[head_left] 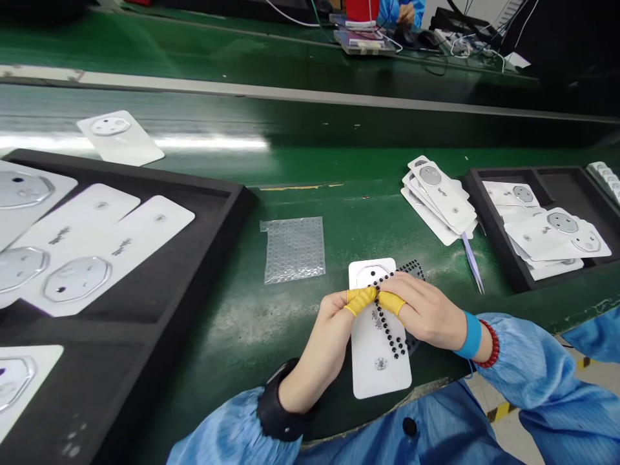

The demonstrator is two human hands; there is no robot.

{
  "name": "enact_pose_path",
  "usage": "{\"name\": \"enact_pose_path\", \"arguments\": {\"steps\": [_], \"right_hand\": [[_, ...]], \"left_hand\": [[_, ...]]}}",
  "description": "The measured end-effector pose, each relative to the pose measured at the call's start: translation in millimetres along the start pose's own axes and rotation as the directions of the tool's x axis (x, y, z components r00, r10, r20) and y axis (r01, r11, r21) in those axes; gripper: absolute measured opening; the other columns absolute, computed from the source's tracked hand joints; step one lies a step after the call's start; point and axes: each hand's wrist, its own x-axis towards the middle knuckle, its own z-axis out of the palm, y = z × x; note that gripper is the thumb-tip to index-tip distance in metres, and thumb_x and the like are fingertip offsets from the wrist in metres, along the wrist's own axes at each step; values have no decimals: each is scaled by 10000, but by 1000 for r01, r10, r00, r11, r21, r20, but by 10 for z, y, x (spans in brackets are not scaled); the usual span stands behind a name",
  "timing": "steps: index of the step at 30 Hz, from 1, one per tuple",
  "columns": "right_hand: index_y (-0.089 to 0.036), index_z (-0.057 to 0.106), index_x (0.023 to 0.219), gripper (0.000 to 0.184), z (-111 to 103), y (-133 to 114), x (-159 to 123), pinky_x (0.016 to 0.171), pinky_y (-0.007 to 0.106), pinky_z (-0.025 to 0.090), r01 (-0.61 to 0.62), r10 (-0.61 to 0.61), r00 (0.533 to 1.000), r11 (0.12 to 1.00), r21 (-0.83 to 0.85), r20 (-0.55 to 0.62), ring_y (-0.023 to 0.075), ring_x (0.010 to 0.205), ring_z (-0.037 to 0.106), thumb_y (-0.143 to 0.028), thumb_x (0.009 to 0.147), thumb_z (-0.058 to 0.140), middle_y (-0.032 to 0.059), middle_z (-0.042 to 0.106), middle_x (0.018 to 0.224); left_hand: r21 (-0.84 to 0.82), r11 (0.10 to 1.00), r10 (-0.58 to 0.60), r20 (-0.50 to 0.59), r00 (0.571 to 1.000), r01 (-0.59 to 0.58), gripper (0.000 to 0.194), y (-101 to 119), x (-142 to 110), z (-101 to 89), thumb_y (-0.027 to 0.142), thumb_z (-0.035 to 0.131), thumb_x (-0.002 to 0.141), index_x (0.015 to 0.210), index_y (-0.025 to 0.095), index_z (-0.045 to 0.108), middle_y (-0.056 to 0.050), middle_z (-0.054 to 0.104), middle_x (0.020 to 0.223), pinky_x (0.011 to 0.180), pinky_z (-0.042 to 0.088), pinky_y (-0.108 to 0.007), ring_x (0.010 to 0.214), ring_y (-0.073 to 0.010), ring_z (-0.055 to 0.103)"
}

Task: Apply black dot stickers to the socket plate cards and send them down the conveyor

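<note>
A white panel [382, 378] with a round socket-like recess at its far end lies in front of me on the green bench. Over it, my right hand [429, 307] holds a thin sheet dotted with rows of small black round pads [387, 329], bent so that part of it stands off the panel. My left hand [341, 316] is closed in a pinch at the sheet's edge, its fingertips meeting the right hand's. Whatever lies between those left fingertips is hidden. Yellow finger covers are on both hands. Purple tweezers [471, 261] lie right of the hands.
Bubble wrap [295, 250] lies left of the panel. A stack of white panels [440, 197] stands beside a black tray [520, 274] holding more panels. A large black tray [203, 258] fills the left side. One panel [126, 145] lies behind it. Another person's hands [405, 14] show at the back.
</note>
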Motion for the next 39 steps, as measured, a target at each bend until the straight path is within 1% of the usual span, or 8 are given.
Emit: {"name": "enact_pose_path", "arguments": {"steps": [5, 9, 13, 16, 22, 25, 31, 39], "right_hand": [[-129, 577, 969, 261, 49, 198, -220, 730, 365, 604, -107, 96, 988, 990, 88, 123, 232, 904, 644, 0, 869, 372, 159, 647, 990], [-166, 571, 988, 207, 19, 365, -392, 709, 354, 586, -314, 281, 944, 924, 217, 172, 214, 853, 647, -58, 901, 418, 128, 647, 961], [-189, 587, 941, 104, 0, 415, -427, 740, 339, 575, -414, 406, 908, 834, 364, 103, 194, 865, 657, -124, 926, 506, 103, 663, 958], [-187, 607, 919, 96, -29, 401, -406, 762, 345, 573, -451, 468, 881, 789, 416, 68, 191, 904, 662, -123, 915, 536, 111, 670, 1014], [-220, 664, 917, 86, -184, 208, -213, 814, 394, 562, -467, 607, 792, 671, 576, -65, 207, 914, 647, -149, 877, 636, 85, 655, 1021], [-237, 690, 896, 80, -178, 11, -38, 931, 441, 532, -430, 643, 761, 604, 671, -91, 226, 1015, 626, -170, 855, 677, 85, 633, 1089], [-253, 701, 897, 59, -27, -199, 105, 1005, 482, 485, -415, 628, 773, 611, 674, -94, 251, 1131, 580, -213, 870, 665, 88, 572, 1235], [-269, 678, 933, 132, 5, -176, 57, 843, 420, 546, -356, 572, 808, 667, 655, -142, 235, 1046, 567, -161, 857, 674, 77, 505, 1240]], "left_hand": [[210, 970, 127, 8, 992, -126, 254, 92, -5, -80, 308, 835, 607, 742, 126, 720, -52, 731, 700, 562, 487, -238, 591, -161, 632], [398, 829, 478, -137, 868, -393, 417, 146, -100, -158, 283, 791, 693, 1082, 190, 672, -46, 742, 902, 596, 511, -255, 709, -195, 665], [269, 911, 339, -54, 939, -313, 859, 163, -196, -154, 394, 774, 732, 1465, 274, 343, 31, 683, 698, 485, 499, -254, 512, -166, 601], [238, 937, 274, -51, 960, -255, 868, 164, -214, -115, 428, 782, 718, 1451, 240, 358, 22, 677, 682, 461, 504, -256, 485, -162, 595], [357, 852, 450, -120, 885, -384, 813, 16, -196, -47, 362, 766, 753, 1451, 236, 366, 64, 603, 547, 393, 381, -213, 383, -111, 452], [417, 825, 447, -68, 892, -382, 753, -95, -174, -65, 363, 755, 757, 1425, 222, 436, 29, 661, 613, 478, 456, -247, 463, -151, 531], [504, 781, 372, 102, 923, -370, 286, -196, -225, -119, 308, 709, 787, 1061, 228, 684, -4, 674, 660, 562, 509, -257, 582, -186, 609], [614, 592, 479, 252, 841, -522, 162, -170, -288, -121, 136, 619, 793, 907, 234, 679, 21, 586, 589, 455, 400, -223, 461, -128, 474]]}}
